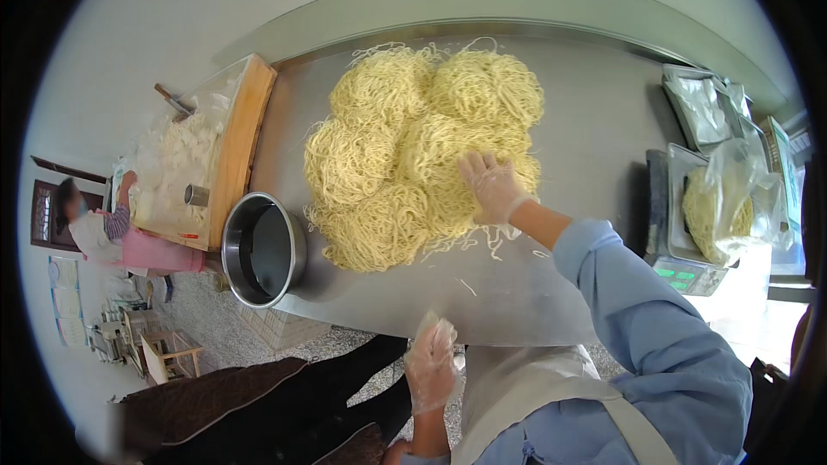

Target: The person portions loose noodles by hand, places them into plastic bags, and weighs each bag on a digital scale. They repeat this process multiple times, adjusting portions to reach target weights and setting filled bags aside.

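Several large clumps of pale yellow noodles (381, 155) lie together in a pile on the stainless steel table (517, 310). My right hand (494, 187), in a clear plastic glove, rests on the lower right part of the pile, fingers spread. Some loose strands lie just below it. My left hand (433, 358), also gloved, is off the table's near edge in front of my apron; its fingers are partly hidden by the crinkled glove. At the right, noodles in a clear plastic bag (717, 213) sit in the tray of a digital scale (691, 274).
A steel bowl of dark-looking liquid (263, 250) stands at the table's left edge, by a wooden-sided box (242, 148) of pale dough or flour. Plastic bags (701, 106) lie in a tray behind the scale. One person (258, 400) in dark clothes stands close on my left; another (97, 226) reaches toward the box.
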Available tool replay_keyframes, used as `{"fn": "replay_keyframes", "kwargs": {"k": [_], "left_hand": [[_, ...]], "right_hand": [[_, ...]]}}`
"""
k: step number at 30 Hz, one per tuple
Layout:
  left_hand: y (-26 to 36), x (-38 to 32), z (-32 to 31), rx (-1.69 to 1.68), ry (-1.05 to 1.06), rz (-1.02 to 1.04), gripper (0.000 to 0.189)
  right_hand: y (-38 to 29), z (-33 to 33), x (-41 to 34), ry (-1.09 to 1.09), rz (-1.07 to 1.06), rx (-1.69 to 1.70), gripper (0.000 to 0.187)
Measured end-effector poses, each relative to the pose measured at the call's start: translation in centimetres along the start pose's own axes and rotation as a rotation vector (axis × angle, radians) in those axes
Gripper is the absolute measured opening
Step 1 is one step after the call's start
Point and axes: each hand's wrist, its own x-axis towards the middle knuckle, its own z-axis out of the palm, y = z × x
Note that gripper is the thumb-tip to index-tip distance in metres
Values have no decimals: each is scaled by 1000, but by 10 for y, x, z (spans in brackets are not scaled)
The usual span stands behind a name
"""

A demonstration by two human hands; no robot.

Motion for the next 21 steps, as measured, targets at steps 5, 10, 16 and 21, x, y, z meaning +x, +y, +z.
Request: {"fn": "replay_keyframes", "kwargs": {"k": [5,10,16,21], "left_hand": [[-35,-30,-25,-454,188,-460,29],[-48,-29,-32,-229,121,-344,30],[-16,-19,-23,-147,25,-178,28],[11,-13,-12,-122,11,35,24]], "right_hand": [[-15,-37,79,-256,151,-23,102],[-3,-23,105,-171,142,-5,73],[-21,-26,41,-250,171,236,55],[11,-37,23,-158,77,150,30]]}}
